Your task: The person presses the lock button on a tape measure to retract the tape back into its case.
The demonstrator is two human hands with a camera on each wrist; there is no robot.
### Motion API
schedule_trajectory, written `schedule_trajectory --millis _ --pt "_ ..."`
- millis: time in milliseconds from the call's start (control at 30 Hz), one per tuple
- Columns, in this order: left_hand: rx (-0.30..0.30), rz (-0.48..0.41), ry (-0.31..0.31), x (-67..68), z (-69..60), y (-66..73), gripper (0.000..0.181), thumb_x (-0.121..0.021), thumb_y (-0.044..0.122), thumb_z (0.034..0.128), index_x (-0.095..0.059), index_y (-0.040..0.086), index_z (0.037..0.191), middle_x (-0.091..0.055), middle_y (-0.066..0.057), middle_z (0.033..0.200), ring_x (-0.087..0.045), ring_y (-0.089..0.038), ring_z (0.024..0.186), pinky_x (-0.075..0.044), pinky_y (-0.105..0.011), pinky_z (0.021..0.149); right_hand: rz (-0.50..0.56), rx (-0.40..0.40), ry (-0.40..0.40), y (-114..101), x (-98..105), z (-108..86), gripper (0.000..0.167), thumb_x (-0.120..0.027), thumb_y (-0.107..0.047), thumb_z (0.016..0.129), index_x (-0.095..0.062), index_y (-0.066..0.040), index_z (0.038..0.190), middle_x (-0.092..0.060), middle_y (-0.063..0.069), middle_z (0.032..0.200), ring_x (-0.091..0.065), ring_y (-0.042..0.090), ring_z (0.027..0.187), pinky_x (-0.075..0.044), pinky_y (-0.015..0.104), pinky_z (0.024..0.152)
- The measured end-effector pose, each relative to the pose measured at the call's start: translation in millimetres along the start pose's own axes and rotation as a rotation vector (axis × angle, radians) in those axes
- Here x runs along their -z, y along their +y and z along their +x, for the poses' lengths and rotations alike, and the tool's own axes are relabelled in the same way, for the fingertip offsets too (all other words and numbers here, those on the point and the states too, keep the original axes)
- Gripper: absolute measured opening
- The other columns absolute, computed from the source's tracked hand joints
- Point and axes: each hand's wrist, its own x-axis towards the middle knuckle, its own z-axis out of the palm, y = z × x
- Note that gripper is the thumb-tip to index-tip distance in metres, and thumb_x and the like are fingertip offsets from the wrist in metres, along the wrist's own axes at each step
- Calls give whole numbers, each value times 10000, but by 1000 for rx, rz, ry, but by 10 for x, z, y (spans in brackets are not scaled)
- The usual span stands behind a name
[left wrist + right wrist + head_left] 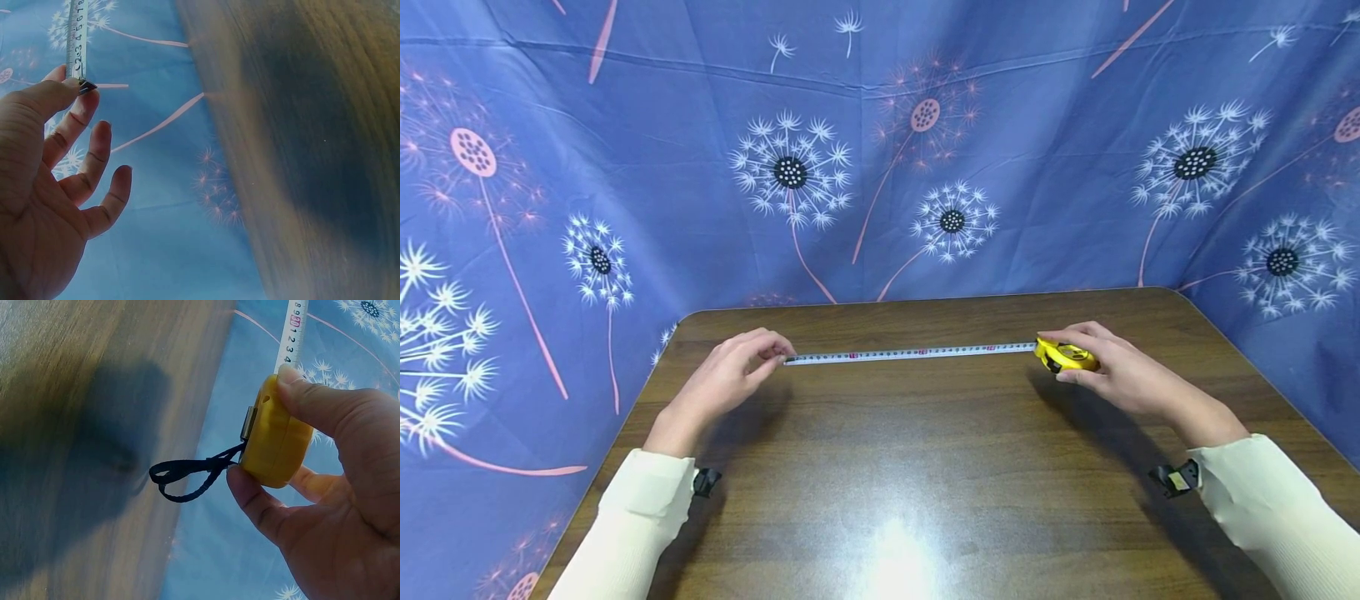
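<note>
A yellow tape measure (1066,356) is held in my right hand (1131,375), above the right part of the table. From its case the white blade (910,353) runs out straight to the left, numbers facing up. My left hand (722,379) pinches the blade's dark end hook (86,85) between thumb and index finger; its other fingers are spread loosely in the left wrist view. In the right wrist view, the thumb lies on the case near the blade's mouth, with fingers at the other side. A black wrist strap (187,478) dangles from the case beside a metal clip (248,424).
Below the hands is a brown wood-grain table (820,467) with a bright glare spot near its front. A blue curtain (700,167) with dandelion prints rises behind and along both sides. Each wrist wears a small black camera (1176,479).
</note>
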Motion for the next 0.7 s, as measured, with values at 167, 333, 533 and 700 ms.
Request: schedule_trajectory --millis 167,333,533,700 --pt "7 -2 -2 -8 9 13 198 -660 67 1008 -708 232 1108 -688 122 1088 -645 -134 1017 -557 -449 886 -6 10 8 -14 -1 3 585 -750 -152 964 -532 -197 1504 -533 155 1342 -570 317 1117 -501 511 833" --pt "-11 -3 3 -20 37 22 202 -666 60 1002 -710 229 1104 -687 124 1071 -640 -118 991 -561 -423 871 -16 42 25 -26 -21 15 586 -771 -140 944 -548 -173 1485 -557 143 1302 -576 276 1083 -504 473 808" --pt "-15 0 -2 -29 62 45 204 -666 56 998 -709 223 1107 -686 112 1062 -630 -117 987 -556 -412 868 10 -1 -5 -55 -15 25 584 -769 -166 950 -539 -186 1487 -550 142 1294 -575 280 1060 -495 476 818" --pt "-9 -4 -7 -35 71 60 199 -662 56 1001 -709 216 1109 -686 101 1059 -624 -121 981 -553 -443 868 8 7 2 -82 -12 28 593 -781 -176 941 -540 -185 1482 -560 143 1292 -577 274 1066 -491 482 828"
